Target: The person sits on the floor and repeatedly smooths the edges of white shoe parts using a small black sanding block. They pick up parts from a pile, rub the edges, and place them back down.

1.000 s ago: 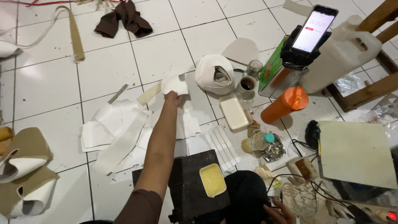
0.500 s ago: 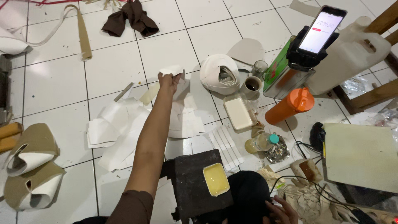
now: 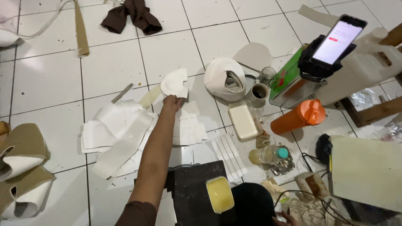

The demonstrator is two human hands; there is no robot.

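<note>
My left hand (image 3: pixel 172 101) reaches forward over the tiled floor and grips the near edge of a white curved cut piece (image 3: pixel 175 82). The piece sits just beyond a pile of white cut sheets and strips (image 3: pixel 121 134). Only the fingertips of my right hand (image 3: pixel 284 218) show at the bottom edge, beside a black round object (image 3: pixel 251 205). What they hold is hidden. A black block (image 3: pixel 192 188) with a yellow tub of paste (image 3: pixel 220 194) on it lies close to my body.
Right of the hand are a white material roll (image 3: pixel 226 79), a cup (image 3: pixel 259 93), a cream block (image 3: pixel 243 122), an orange bottle (image 3: pixel 299 118), a phone on a stand (image 3: pixel 335 39) and a white jug (image 3: pixel 368 67). Tan shoe uppers (image 3: pixel 21 167) lie at left, a brown cloth (image 3: pixel 132 14) far back.
My left arm stretched further forward, then drew back a little with the white curved piece pinched in its fingers. The view shifted slightly.
</note>
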